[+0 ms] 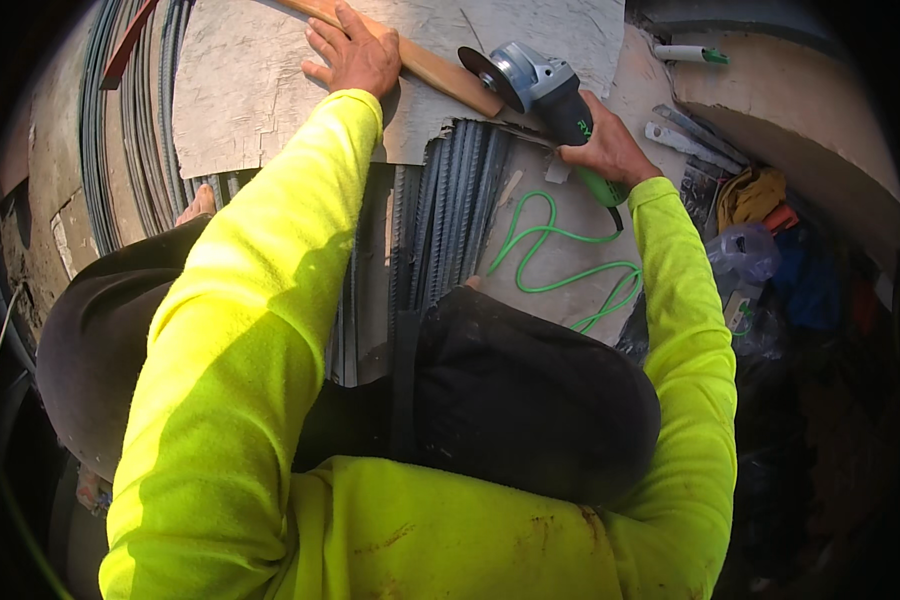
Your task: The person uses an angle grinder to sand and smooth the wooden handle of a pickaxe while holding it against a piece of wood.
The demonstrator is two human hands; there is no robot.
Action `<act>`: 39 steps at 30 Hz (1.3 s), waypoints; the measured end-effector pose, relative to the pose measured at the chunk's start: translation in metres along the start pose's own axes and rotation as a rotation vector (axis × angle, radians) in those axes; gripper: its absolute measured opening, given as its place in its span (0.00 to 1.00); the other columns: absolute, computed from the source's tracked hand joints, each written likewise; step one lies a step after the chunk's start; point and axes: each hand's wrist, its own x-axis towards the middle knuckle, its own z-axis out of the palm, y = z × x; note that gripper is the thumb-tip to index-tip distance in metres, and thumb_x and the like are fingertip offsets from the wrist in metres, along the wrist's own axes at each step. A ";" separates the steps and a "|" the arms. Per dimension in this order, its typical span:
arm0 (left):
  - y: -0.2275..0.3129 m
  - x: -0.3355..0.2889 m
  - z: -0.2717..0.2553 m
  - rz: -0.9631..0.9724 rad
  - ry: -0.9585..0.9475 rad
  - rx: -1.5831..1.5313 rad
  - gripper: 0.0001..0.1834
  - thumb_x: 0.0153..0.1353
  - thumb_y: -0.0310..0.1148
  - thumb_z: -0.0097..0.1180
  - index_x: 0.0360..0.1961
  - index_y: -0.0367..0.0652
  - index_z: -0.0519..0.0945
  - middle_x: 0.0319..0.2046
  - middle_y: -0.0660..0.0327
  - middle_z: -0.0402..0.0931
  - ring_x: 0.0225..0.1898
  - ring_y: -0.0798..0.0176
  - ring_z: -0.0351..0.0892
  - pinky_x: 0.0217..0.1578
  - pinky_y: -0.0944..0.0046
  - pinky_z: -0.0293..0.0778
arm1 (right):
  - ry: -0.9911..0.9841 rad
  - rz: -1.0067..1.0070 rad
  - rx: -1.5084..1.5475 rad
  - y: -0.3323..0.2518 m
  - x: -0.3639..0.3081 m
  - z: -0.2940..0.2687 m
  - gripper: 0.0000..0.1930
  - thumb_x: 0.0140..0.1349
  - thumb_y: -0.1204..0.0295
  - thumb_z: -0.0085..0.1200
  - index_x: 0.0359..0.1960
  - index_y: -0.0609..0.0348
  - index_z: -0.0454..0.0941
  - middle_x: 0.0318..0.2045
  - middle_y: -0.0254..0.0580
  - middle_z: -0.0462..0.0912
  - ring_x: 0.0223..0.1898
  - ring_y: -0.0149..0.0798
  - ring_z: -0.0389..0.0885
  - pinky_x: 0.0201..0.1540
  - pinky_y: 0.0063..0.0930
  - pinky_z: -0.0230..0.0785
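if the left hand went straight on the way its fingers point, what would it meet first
Likely the wooden strip, which the left hand overlaps and seems to touch; depth is unclear.

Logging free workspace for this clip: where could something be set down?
The pale sheet is bare between the left hand and the steel bars at left, and just beyond the grinder. Crowded: along the wooden strip, and right of the right sleeve, among plastic bags and cloth.

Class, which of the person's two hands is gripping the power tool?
The right hand: its fingers wrap around the angle grinder, whereas the left hand lies with fingers spread over the brown wooden strip.
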 end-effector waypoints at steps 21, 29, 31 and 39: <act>0.001 0.004 0.002 0.025 0.044 -0.011 0.49 0.70 0.54 0.48 0.78 0.35 0.40 0.77 0.33 0.34 0.78 0.32 0.31 0.70 0.23 0.38 | 0.003 0.025 0.003 0.001 -0.003 -0.002 0.41 0.44 0.68 0.69 0.63 0.62 0.66 0.42 0.56 0.83 0.43 0.50 0.83 0.52 0.37 0.74; -0.005 0.000 0.003 0.132 0.109 -0.068 0.49 0.69 0.56 0.45 0.79 0.39 0.38 0.76 0.30 0.30 0.79 0.32 0.26 0.70 0.23 0.31 | 0.029 0.009 0.003 0.002 -0.010 0.001 0.40 0.44 0.69 0.69 0.62 0.63 0.66 0.42 0.55 0.83 0.44 0.49 0.83 0.52 0.36 0.74; -0.008 -0.001 0.003 0.191 0.157 -0.101 0.49 0.69 0.56 0.44 0.79 0.41 0.37 0.76 0.27 0.28 0.79 0.31 0.24 0.69 0.23 0.28 | 0.007 0.025 0.019 -0.001 -0.008 0.000 0.40 0.44 0.69 0.69 0.62 0.63 0.67 0.42 0.55 0.83 0.44 0.49 0.83 0.53 0.36 0.74; -0.012 0.001 0.006 0.213 0.197 -0.113 0.48 0.69 0.58 0.40 0.78 0.40 0.39 0.75 0.26 0.29 0.79 0.31 0.24 0.68 0.22 0.27 | -0.002 0.064 0.042 -0.006 -0.009 0.000 0.39 0.44 0.70 0.69 0.61 0.63 0.68 0.42 0.54 0.83 0.43 0.47 0.83 0.52 0.36 0.74</act>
